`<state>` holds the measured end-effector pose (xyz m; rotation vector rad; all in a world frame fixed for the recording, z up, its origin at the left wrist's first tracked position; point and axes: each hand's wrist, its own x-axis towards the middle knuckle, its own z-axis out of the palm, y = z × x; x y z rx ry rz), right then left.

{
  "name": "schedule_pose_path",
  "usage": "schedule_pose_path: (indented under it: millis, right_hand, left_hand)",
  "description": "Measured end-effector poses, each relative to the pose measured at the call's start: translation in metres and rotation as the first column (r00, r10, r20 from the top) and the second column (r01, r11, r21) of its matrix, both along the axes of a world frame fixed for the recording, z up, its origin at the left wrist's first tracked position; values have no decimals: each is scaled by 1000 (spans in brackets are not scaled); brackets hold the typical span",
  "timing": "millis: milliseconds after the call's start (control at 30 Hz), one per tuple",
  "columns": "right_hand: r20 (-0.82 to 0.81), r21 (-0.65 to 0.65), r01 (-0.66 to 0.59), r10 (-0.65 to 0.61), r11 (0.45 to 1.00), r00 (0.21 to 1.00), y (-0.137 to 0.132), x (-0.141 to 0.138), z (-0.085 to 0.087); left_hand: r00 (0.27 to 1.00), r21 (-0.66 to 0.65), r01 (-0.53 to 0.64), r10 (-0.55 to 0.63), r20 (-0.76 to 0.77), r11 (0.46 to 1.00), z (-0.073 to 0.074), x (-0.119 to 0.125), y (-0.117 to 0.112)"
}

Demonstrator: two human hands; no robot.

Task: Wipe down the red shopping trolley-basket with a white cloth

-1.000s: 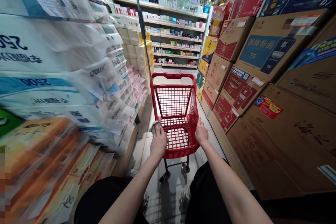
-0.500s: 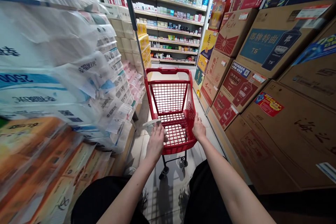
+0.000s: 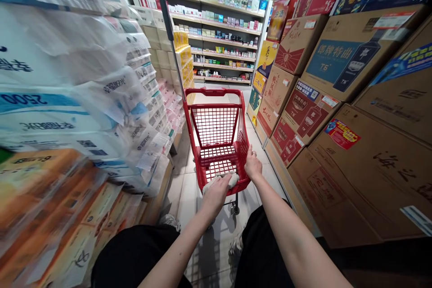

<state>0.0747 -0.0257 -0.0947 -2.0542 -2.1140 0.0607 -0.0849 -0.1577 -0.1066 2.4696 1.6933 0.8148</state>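
Note:
A small red shopping cart [image 3: 201, 162] with a grid basket stands in front of me on the tiled floor. My left hand [image 3: 218, 191] is closed over a pale grey cloth [image 3: 232, 181], pressed against the near rim of the basket. Parts of the cloth stick out on both sides of the fingers. My right hand [image 3: 253, 165] is wrapped round the cart's right side rim. A thin pole [image 3: 175, 54] rises from the cart's far left corner. Nothing lies in the basket that I can see.
Wrapped paper packs [image 3: 124, 99] are stacked high along the left, with orange packs [image 3: 50, 198] nearer me. Cardboard cartons [image 3: 329, 60] form a wall on the right. Shelves [image 3: 226, 40] of small goods cross the far end of the narrow aisle.
My left hand has moved right with the cloth, from the cart's near left corner to along its near rim. My right hand stays on the right rim. The view has shifted slightly.

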Motion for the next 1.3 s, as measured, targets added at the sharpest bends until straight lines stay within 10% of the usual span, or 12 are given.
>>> schedule_pose_path:
  millis: [233,533,867,1133,1300]
  right_hand:
    - [4,4,-7,7,1000,1000,-2,3,-1]
    - [-12,18,-40,40,999,999,0,13,-2]
    - [22,201,-125,123,972,992,-3,13,4]
    - [14,264,-200,204,944,979,-4,13,8]
    - [74,192,-506,502,841,862,-8,11,10]
  left_hand:
    - [925,31,-7,18,-378,999,4,5,6]
    - [894,111,149,-86,-441,983,9,-59,-10]
    - [938,76,16,12,-346,997,8,8,5]
    - [905,66,213,-171,-389,975,12,-65,0]
    - [896,41,213,-178,-407,976,17,-64,5]
